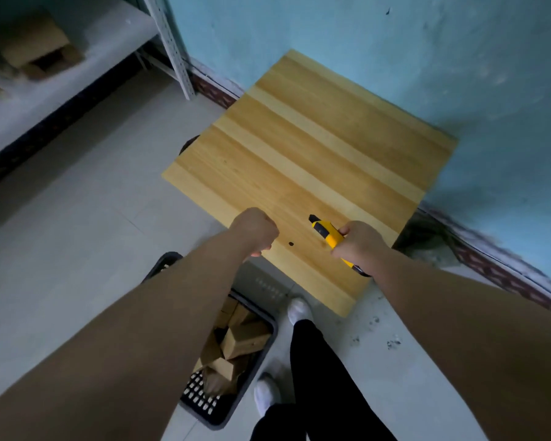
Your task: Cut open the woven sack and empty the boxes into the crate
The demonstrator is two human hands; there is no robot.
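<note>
The right hand [358, 241] is gripping a yellow and black utility knife [326, 234], fingers wrapped tight around the handle. The black front end of the knife is projecting forward and to the left of the fist, out over the near part of the wooden bench [315, 154]. The rear end of the handle is protruding behind the hand, near the wrist. Whether a blade is extended cannot be determined.

The left hand [255, 230] is hovering to the left of the right hand, curled into a loose fist and holding nothing. It is positioned over the near left edge of the bench. A small dark spot [290, 244] is lying on the bench surface between the two hands, closer to the left one.

The woven sack is not appearing in the view.

A black plastic crate [223, 405] with a lattice wall is sitting on the floor [93, 218] below and behind the left hand, largely covered by the left forearm. Inside the crate, several brown cardboard boxes [242, 338] are lying jumbled at differing angles, some tilted against one another.

Just to the right of the crate, the person's feet in white socks [298, 308] and legs in black trousers [315, 377] are standing on the floor.

Far forward and to the left of the left hand, a metal shelf [77, 49] is carrying further brown cartons [35, 46], which are blurred.
</note>
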